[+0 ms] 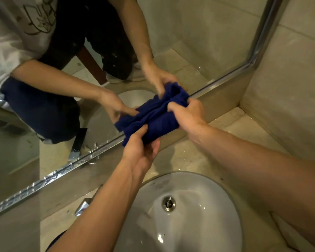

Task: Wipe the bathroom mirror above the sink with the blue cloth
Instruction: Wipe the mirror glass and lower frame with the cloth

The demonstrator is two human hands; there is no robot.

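Blue cloth — gripped between both hands' fingers.

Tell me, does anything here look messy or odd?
Water droplets lie spattered on the countertop behind the sink and along the mirror's chrome frame. Otherwise nothing stands out; both hands hold the bunched blue cloth.

The blue cloth looks soft and matt; the mirror is glossy with a shiny metal frame; the sink is smooth glossy ceramic.
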